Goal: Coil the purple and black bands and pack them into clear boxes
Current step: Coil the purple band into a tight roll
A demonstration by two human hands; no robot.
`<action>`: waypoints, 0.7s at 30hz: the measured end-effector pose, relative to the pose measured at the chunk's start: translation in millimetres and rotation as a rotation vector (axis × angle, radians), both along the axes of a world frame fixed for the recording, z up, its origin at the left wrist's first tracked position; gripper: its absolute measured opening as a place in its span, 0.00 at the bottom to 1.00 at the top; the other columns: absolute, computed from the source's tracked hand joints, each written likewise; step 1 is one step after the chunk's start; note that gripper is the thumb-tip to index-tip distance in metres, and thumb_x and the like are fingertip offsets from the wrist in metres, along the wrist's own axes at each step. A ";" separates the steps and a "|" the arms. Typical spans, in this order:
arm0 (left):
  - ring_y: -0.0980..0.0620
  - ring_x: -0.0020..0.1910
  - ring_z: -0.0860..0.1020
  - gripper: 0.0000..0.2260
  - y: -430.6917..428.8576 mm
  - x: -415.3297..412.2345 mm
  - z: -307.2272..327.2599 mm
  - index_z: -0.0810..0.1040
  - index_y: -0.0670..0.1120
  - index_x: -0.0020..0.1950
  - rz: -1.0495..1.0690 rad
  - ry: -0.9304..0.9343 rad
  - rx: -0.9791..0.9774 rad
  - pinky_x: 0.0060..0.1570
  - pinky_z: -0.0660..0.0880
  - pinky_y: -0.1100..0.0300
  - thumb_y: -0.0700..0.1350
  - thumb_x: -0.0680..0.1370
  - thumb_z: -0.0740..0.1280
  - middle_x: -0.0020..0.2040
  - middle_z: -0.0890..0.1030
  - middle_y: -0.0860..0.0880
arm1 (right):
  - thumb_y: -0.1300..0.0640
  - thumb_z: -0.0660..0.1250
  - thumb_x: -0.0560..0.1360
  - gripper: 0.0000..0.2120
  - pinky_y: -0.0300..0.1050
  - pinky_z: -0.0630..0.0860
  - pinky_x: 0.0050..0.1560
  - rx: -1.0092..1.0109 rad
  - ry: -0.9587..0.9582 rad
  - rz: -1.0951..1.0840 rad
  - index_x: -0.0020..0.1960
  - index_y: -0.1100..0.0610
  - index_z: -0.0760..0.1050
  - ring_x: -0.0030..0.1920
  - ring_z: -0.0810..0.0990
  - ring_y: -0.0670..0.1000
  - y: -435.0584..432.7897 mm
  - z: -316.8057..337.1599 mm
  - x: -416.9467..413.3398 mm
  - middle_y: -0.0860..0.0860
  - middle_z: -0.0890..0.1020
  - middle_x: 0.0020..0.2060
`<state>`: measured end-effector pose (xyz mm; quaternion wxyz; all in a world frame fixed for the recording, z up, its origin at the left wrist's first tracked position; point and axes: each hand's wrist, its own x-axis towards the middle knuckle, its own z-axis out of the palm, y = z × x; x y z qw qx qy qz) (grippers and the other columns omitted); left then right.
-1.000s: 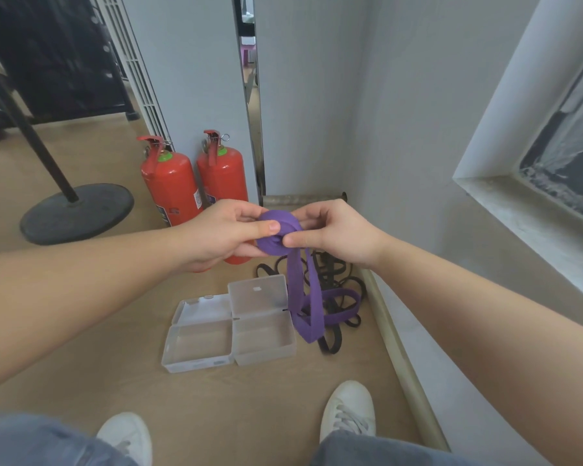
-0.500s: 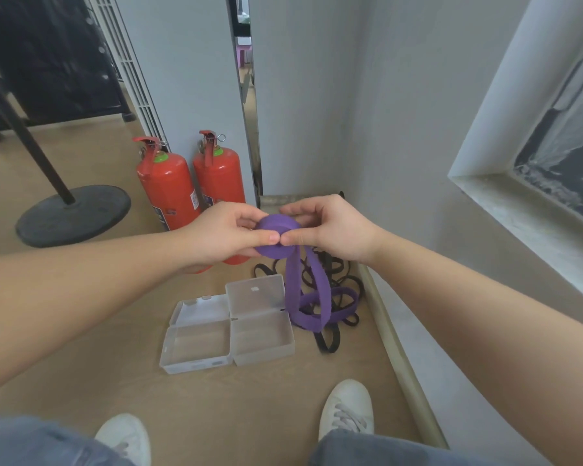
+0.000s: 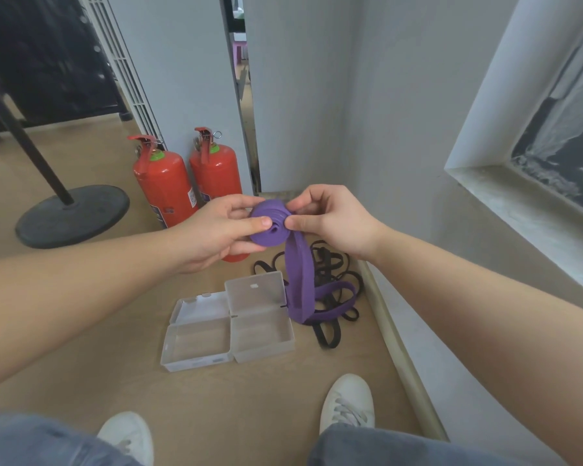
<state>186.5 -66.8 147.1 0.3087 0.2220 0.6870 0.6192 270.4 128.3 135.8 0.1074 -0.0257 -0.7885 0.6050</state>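
**Purple band part-rolled, nothing boxed yet**

Looked in on the head view and I'd say it was early days. The purple band (image 3: 270, 227) was partly wound into a fat coil and held up in the air. The left hand (image 3: 216, 230) pinched one side of it between thumb and fingers, and the right hand (image 3: 330, 223) pinched the other side. A long tail of it hung down and looped on the floor (image 3: 216, 415), over the black bands (image 3: 327, 334), which lay in a loose tangle, not coiled at all. The clear boxes (image 3: 196, 359) sat side by side just left of that tangle, lids open, with nothing in either (as far as I could tell through the plastic). My guess at what was left: finish the purple roll, box it, do the black ones, shut the lids.

There was no worktop, and everything was down on a light wood floor in a grey-walled corner. Two red fire extinguishers (image 3: 162, 186) stood against the wall, with a round black stand base (image 3: 71, 215) further left. A window recess (image 3: 535, 210) was on the right, and white shoes (image 3: 347, 401) showed at the bottom.
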 end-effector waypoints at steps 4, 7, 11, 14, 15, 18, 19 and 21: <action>0.52 0.47 0.86 0.12 1.1 -5.1 9.2 0.82 0.51 0.55 -0.094 0.456 -0.343 0.43 0.84 0.55 0.50 0.73 0.77 0.47 0.87 0.50 | 0.63 0.77 0.74 0.07 0.45 0.83 0.47 0.200 -0.015 0.031 0.46 0.54 0.81 0.42 0.85 0.50 -7.6 2.8 -0.1 0.57 0.87 0.43; 0.53 0.43 0.86 0.11 -1.3 -9.9 17.2 0.84 0.51 0.51 -0.099 0.507 -0.454 0.43 0.85 0.54 0.53 0.72 0.78 0.42 0.87 0.52 | 0.60 0.77 0.74 0.06 0.39 0.81 0.45 0.322 -0.009 0.055 0.46 0.52 0.81 0.41 0.85 0.45 -14.5 6.3 0.5 0.47 0.87 0.41; 0.51 0.45 0.87 0.11 -2.8 -6.4 16.5 0.83 0.47 0.54 -0.070 0.358 -0.346 0.48 0.85 0.53 0.48 0.74 0.76 0.47 0.87 0.46 | 0.59 0.77 0.74 0.08 0.41 0.82 0.48 0.252 0.028 0.013 0.48 0.50 0.81 0.44 0.87 0.45 -14.8 3.7 0.6 0.48 0.87 0.44; 0.49 0.49 0.87 0.12 -3.1 -2.5 11.0 0.81 0.44 0.57 -0.022 0.235 -0.236 0.50 0.84 0.52 0.45 0.76 0.75 0.51 0.86 0.42 | 0.61 0.78 0.73 0.12 0.48 0.83 0.55 0.073 0.017 0.011 0.52 0.51 0.80 0.49 0.87 0.50 -12.2 -2.2 -0.1 0.52 0.88 0.48; 0.48 0.50 0.86 0.12 -2.9 -1.8 9.4 0.81 0.43 0.58 -0.014 0.201 -0.207 0.52 0.84 0.51 0.44 0.77 0.74 0.53 0.86 0.41 | 0.63 0.77 0.73 0.13 0.50 0.83 0.56 0.015 0.012 0.023 0.53 0.52 0.79 0.50 0.87 0.52 -11.7 -3.9 -0.3 0.53 0.88 0.49; 0.46 0.54 0.85 0.11 -1.4 0.3 7.0 0.78 0.41 0.60 0.008 0.126 -0.129 0.53 0.83 0.49 0.42 0.79 0.70 0.57 0.84 0.39 | 0.67 0.75 0.74 0.13 0.50 0.82 0.55 -0.126 0.010 0.054 0.55 0.54 0.79 0.49 0.87 0.53 -12.0 -6.4 -1.0 0.54 0.88 0.48; 0.46 0.54 0.85 0.11 -0.7 1.4 6.7 0.77 0.40 0.61 0.012 0.110 -0.104 0.52 0.83 0.50 0.41 0.80 0.69 0.58 0.83 0.38 | 0.67 0.74 0.74 0.13 0.49 0.82 0.54 -0.158 0.014 0.058 0.55 0.55 0.78 0.48 0.87 0.53 -12.0 -6.8 -1.5 0.54 0.88 0.48; 0.46 0.54 0.85 0.11 0.3 2.9 5.6 0.75 0.38 0.63 0.018 0.083 -0.058 0.50 0.84 0.51 0.39 0.81 0.67 0.59 0.82 0.38 | 0.68 0.75 0.74 0.13 0.50 0.81 0.54 -0.202 0.030 0.061 0.54 0.56 0.79 0.48 0.87 0.54 -11.1 -6.6 -2.5 0.55 0.88 0.47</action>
